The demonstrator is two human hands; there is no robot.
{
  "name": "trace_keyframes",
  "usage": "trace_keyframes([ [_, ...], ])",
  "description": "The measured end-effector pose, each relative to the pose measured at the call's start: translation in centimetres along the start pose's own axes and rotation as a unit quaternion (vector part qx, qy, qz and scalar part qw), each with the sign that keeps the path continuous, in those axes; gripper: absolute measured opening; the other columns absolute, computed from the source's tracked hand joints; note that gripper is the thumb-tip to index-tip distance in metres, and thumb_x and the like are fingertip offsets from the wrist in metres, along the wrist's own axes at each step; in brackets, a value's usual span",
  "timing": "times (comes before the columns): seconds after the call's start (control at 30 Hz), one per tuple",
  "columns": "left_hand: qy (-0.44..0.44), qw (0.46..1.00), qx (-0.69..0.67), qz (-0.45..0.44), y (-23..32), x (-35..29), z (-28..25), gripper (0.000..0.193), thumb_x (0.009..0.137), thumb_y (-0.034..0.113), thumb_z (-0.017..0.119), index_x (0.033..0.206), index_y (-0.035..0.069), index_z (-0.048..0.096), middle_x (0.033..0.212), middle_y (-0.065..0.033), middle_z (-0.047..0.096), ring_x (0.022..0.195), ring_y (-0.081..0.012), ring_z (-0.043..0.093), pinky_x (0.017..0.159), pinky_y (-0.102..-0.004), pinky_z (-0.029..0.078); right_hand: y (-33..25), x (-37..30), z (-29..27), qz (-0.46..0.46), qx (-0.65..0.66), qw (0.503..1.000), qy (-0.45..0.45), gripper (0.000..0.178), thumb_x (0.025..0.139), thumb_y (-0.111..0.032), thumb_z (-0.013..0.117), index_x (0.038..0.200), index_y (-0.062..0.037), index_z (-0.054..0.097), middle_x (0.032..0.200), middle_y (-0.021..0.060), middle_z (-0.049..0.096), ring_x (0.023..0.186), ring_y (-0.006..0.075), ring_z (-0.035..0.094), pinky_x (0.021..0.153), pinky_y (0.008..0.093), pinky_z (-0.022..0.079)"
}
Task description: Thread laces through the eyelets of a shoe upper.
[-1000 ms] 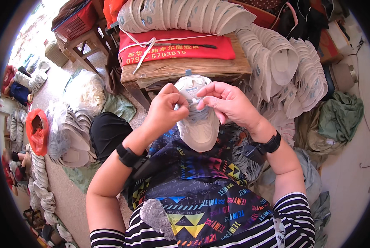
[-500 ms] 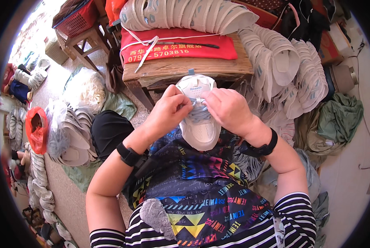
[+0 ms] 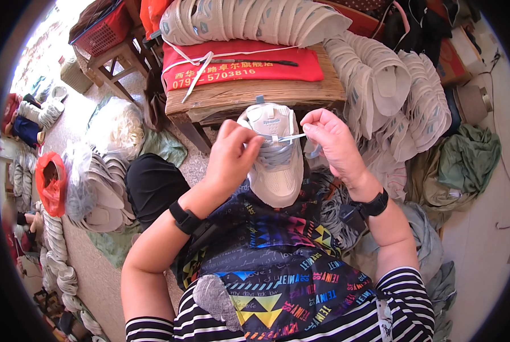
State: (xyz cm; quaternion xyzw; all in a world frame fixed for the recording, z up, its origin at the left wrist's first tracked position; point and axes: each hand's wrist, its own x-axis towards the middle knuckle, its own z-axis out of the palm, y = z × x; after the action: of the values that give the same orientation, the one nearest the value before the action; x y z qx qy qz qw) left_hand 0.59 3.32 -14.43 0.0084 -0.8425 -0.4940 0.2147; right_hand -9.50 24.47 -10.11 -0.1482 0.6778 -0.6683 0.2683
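Observation:
A white shoe upper (image 3: 275, 181) with a grey-blue lace (image 3: 291, 137) laced across its front stands upright against my lap, its tongue toward the table. My left hand (image 3: 232, 157) is closed at the upper's left eyelet edge, and its fingers hide what lies under them. To the right of the upper, my right hand (image 3: 336, 142) pinches the lace between thumb and forefinger. The lace runs taut from there across the tongue to my left fingertips. A loose bit of lace hangs below my right fingers.
Ahead stands a wooden table (image 3: 249, 102) with a red cloth bag (image 3: 300, 67), a dark slim tool (image 3: 249, 61) and a row of nested uppers (image 3: 249, 23). More stacked uppers (image 3: 389, 85) hang at the right. Bagged laces (image 3: 115, 128) and an orange bag (image 3: 51, 182) sit at left.
My right hand has moved right, away from the upper, drawing the lace out straight. Its fingers have turned more upward. My left hand has stayed at the upper's left edge.

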Motion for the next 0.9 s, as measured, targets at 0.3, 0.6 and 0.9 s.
trace_keyframes([
  [0.3,-0.016,0.998,0.018,-0.050,0.4,0.5,-1.7,0.027,0.082,0.008,0.074,0.107,0.009,0.064,0.098,-0.0069,0.046,0.067,-0.0139,0.049,0.062,-0.0285,0.047,-2.0,-0.3,1.2,-0.267,-0.433,0.854,0.107,0.024,0.085,-0.004,0.063,0.109,-0.0094,0.061,0.101,0.0103,0.052,0.079,0.0286,0.059,0.072,0.0383,0.050],
  [0.6,-0.065,0.991,0.119,0.024,0.8,1.2,-1.8,0.020,0.079,0.010,0.073,0.096,0.007,0.063,0.098,-0.0127,0.049,0.082,-0.0328,0.059,0.071,-0.0414,0.051,-1.9,0.4,2.8,-0.284,-0.588,0.755,-0.052,0.021,0.078,-0.014,0.073,0.095,-0.0066,0.063,0.106,0.0139,0.044,0.102,0.0330,0.050,0.089,0.0419,0.045],
  [0.9,-0.081,0.988,0.132,0.003,1.4,0.5,-2.9,0.007,0.085,0.007,0.065,0.091,0.003,0.062,0.088,-0.0130,0.056,0.081,-0.0334,0.060,0.071,-0.0397,0.049,-1.3,0.9,2.1,-0.278,-0.519,0.808,-0.041,0.011,0.079,-0.012,0.071,0.087,-0.0065,0.067,0.101,0.0126,0.045,0.099,0.0312,0.050,0.089,0.0400,0.044],
])
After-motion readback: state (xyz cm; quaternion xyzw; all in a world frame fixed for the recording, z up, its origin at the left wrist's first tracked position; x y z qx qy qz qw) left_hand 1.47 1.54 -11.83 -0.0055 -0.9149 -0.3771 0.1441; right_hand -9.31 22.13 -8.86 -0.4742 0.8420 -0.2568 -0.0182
